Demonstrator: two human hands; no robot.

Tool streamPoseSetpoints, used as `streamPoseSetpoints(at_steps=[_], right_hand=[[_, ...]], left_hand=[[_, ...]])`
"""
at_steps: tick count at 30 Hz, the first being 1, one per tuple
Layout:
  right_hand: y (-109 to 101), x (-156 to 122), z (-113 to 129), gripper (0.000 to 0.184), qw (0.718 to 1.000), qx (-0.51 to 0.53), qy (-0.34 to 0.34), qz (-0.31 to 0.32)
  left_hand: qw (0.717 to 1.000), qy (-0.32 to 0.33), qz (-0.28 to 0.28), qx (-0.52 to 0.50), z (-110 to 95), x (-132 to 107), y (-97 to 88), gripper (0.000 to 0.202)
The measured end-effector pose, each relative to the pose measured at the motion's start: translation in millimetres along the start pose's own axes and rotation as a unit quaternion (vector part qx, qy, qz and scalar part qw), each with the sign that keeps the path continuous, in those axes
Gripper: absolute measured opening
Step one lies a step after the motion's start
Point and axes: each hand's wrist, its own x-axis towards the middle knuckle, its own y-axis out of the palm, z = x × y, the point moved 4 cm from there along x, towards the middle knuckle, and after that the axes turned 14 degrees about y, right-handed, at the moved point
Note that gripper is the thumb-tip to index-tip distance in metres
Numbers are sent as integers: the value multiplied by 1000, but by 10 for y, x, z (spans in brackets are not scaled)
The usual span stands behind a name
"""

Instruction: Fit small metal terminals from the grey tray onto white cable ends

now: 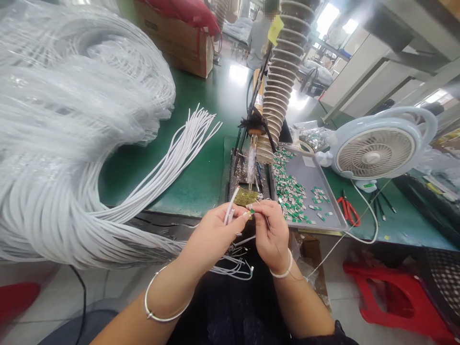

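My left hand [210,237] is closed around white cables [231,205], whose ends stick up past the fingers. Facing it, my right hand [273,235] pinches a small green connector board [251,211] at the fingertips. The two hands almost meet there, and the fingers hide part of the board. Just beyond them a soldering iron [252,160] hangs in a stand, tip down over a yellowish sponge-like pad [246,196]. Below my hands hang more white cables [233,268], at least one with a green-and-metal end.
A large bundle of white cables [43,201] covers the left of the green table [194,184]. On the right are a grey tray [328,191] of connector boards, red-handled pliers [348,211] and a fan [377,151]. A ribbed hose [283,72] hangs centrally; a person [257,40] is behind.
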Motion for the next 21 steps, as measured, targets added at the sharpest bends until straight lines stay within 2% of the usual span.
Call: streamPoseSetpoints(at_steps=[3,7,10,13,17,21], right_hand=[[11,-1,18,25,1000,2,-12,5],[20,-42,-27,31,998,51,13,-22],[17,-80,-84,32,992,101,47,-56],[5,-89,-99,27,991,90,64,-74],[-12,-59,-32,27,996,40,10,-74],[-4,-21,5,28,997,35,-18,-69]], left_hand=[[999,23,-7,23,-34,17,2,20],[998,53,-13,34,-53,39,20,20],[998,42,-28,40,-58,45,14,17],[998,37,-39,41,-83,53,4,16],[996,54,-43,57,-133,73,-4,16],[993,67,-51,81,-178,98,-11,15]])
